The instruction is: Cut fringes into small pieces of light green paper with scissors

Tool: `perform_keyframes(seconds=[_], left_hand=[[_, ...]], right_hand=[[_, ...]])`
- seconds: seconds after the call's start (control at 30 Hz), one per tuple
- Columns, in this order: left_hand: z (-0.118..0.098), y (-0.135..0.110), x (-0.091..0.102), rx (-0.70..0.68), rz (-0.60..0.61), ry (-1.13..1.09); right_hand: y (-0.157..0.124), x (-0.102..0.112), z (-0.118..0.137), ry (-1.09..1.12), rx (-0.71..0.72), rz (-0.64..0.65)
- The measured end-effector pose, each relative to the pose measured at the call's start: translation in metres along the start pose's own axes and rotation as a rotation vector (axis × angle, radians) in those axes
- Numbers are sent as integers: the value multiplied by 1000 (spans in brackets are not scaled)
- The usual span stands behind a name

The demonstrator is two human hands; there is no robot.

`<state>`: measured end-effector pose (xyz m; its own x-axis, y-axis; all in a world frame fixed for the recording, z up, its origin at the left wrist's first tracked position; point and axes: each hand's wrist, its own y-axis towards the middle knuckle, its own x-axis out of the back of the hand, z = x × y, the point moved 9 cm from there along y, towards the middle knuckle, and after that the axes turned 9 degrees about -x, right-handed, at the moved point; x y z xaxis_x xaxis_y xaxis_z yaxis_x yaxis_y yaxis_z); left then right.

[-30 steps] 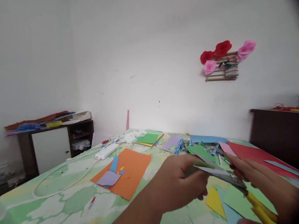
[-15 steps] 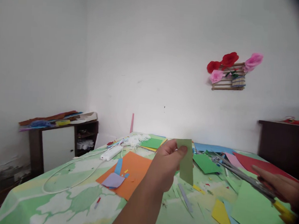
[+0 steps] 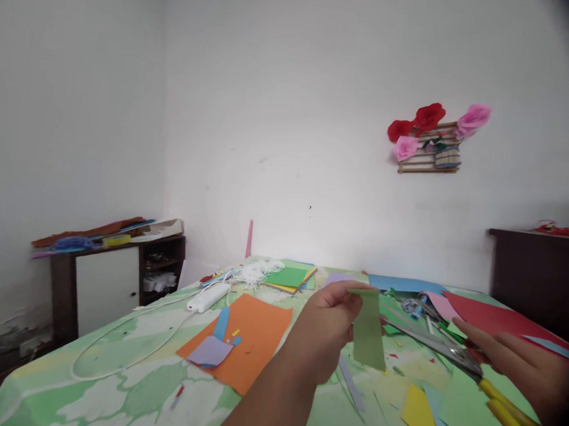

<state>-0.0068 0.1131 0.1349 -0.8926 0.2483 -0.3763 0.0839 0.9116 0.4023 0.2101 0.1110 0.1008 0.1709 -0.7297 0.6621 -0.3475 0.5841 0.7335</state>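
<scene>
My left hand (image 3: 328,328) pinches a strip of olive-green paper (image 3: 369,337) near its top; the strip hangs down above the table. At the right, my right hand (image 3: 520,365) is around a pair of scissors (image 3: 459,355) with yellow handles. The blades point left, toward the right edge of the strip, and look slightly apart. Whether a blade touches the paper I cannot tell. Below the scissors lie a light green sheet (image 3: 468,410) and a yellow piece of paper (image 3: 421,417).
An orange sheet (image 3: 263,327) with purple and blue scraps lies left of my arm. Beyond it are a white power strip (image 3: 209,297) with its cable and a heap of white string (image 3: 256,272). A red sheet (image 3: 499,321) lies at the right; paper flowers (image 3: 430,117) hang on the wall.
The olive-green strip has shifted right and down in my left hand. The scissors have come left, closer to the strip, and more of them shows.
</scene>
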Motion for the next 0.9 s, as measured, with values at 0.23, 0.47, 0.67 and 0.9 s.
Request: perform_keyframes(seconds=[0.23,0.47,0.67,0.9], left_hand=[[1,0,6,-20,-21,237],[10,-2,6,47,-16,238],[15,-7,-6,132,24,147],[21,-8,-17,85,157,40]], right_hand=[[8,7,18,-15,-21,17],[12,20,28,-95,2,-30],[12,29,39,-122,55,-96],[12,35,44,-221,83,-158]])
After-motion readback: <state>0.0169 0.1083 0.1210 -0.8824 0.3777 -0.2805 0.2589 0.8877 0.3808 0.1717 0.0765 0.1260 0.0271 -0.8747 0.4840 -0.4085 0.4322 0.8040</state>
